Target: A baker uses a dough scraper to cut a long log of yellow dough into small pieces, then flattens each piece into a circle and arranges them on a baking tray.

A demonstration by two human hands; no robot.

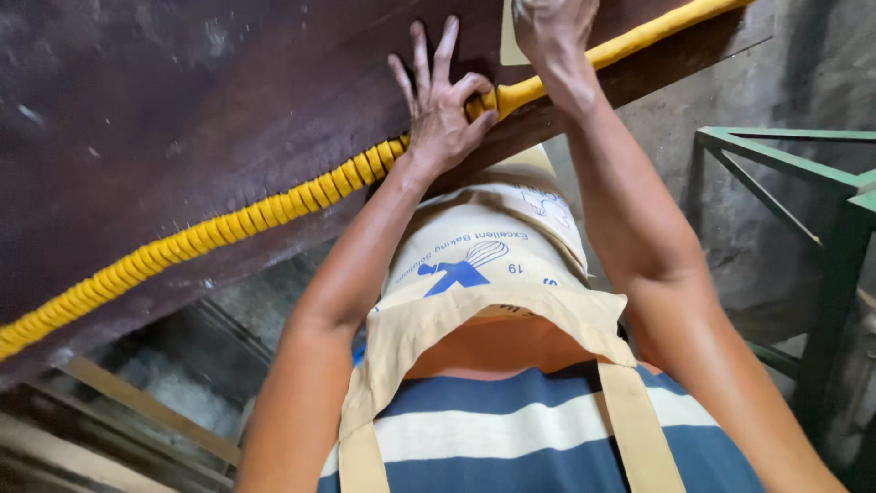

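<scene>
The left hand (pixel 444 108) has its thumb and forefinger closed in a narrow grip on a yellow dough rope (pixel 274 205), the other three fingers fanned out straight and flat against the dark bench (pixel 182 100). The rope lies slantwise along the bench near its edge, soft and matte; on the near side of the left hand it is pinched into a run of close, even, bead-like ribs, and beyond that hand it is smooth and round. Farther along the rope, the right hand (pixel 552 27) rests on the smooth stretch; the picture's top edge cuts it off, so its grip cannot be told. The bench surface is worn, brown-purple and faintly floured. Below the rope hangs a cream cloth apron (pixel 474 310) with blue print over a striped shirt (pixel 511 429). A green angle-iron frame (pixel 821 201) stands well off from the rope.
</scene>
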